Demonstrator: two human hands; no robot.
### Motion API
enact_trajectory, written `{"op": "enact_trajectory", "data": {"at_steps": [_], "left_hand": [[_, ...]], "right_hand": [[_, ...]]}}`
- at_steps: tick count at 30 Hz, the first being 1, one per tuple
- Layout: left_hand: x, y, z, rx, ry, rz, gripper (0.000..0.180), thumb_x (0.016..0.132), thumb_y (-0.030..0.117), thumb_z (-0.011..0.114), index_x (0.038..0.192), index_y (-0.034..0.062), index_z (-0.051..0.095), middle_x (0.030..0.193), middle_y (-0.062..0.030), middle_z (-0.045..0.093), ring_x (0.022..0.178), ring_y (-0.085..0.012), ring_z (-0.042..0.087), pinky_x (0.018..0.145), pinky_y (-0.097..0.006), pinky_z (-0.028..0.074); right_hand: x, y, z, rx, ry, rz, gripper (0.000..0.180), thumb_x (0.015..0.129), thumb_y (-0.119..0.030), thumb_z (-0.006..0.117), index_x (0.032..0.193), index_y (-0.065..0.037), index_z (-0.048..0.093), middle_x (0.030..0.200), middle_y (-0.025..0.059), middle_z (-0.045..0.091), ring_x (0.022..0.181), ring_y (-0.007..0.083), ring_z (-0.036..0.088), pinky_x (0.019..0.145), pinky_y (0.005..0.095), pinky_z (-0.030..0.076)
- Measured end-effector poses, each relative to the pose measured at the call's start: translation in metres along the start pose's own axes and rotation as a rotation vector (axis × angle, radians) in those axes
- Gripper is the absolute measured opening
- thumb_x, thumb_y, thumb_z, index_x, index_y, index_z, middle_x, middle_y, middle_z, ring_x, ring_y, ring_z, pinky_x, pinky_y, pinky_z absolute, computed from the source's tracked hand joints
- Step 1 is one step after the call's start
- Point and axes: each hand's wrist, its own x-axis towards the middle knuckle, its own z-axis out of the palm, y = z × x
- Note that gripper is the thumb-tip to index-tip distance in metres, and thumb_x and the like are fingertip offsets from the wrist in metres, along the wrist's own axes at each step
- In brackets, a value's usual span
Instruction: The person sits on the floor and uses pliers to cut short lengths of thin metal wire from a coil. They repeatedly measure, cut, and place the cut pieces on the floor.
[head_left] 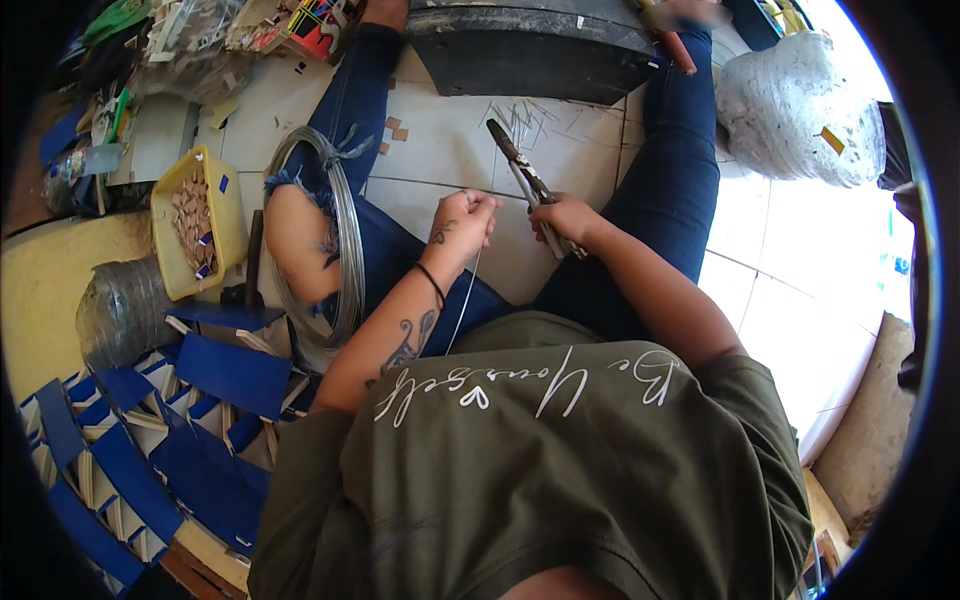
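**Wire cutting on a tiled floor: head view**

Head view, centre of frame. A thin steel wire (468, 290) is pinched between the closed fingertips of the left hand (462, 222), with the strand running down from the fist toward the lap. The long-handled cutting pliers (530, 185) are gripped at the handles by the right hand (566, 218), fingers wrapped shut around them; the nose is pointed up and away, toward the upper centre. Whether the nose is closed on the wire cannot be told.

Progress, as judged from the layout: a scatter of short cut wire pieces (530, 118) is seen on the tiles just beyond the pliers, so some lengths appear already cut. A large wire coil (345, 240) is looped over the left knee, left of centre, and much stock seems left.

Surroundings. A yellow plastic tray (232, 205) of small tan pieces is set at the left. Blue card pieces (230, 375) with pale inner strips are piled at lower left. A clear plastic roll (120, 310) is lying beside them. A white wrapped bundle (800, 105) is placed at upper right, and a dark block (530, 45) at top centre. Two small tan squares (397, 128) are resting on the tiles.

Obstruction: the working space between the knees is hemmed in by the coil and both legs.
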Motion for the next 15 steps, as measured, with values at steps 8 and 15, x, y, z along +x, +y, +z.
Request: {"op": "enact_trajectory", "data": {"at_steps": [8,15], "left_hand": [[0.026,-0.029,0.003,0.186,0.115,0.168,0.016,0.087,0.013,0.049,0.088,0.0003,0.059,0.059,0.0002,0.052,0.047,-0.0058,0.042,0.043,-0.021,0.035],[0.022,-0.016,-0.004,0.090,0.080,0.127,0.018,0.090,0.015,0.047,0.092,-0.0005,0.058,0.058,0.0026,0.047,0.047,-0.0041,0.039,0.043,-0.019,0.034]], "right_hand": [[0.017,0.014,0.005,-0.127,0.172,-0.035,0.024,0.068,-0.018,0.053,0.080,0.003,0.053,0.061,0.0136,0.056,0.051,0.0236,0.056,0.048,0.0352,0.045],[0.001,-0.002,0.003,-0.087,0.111,-0.013,0.027,0.071,-0.013,0.050,0.094,0.001,0.050,0.075,0.0120,0.058,0.063,0.0212,0.059,0.058,0.0331,0.047]]}}
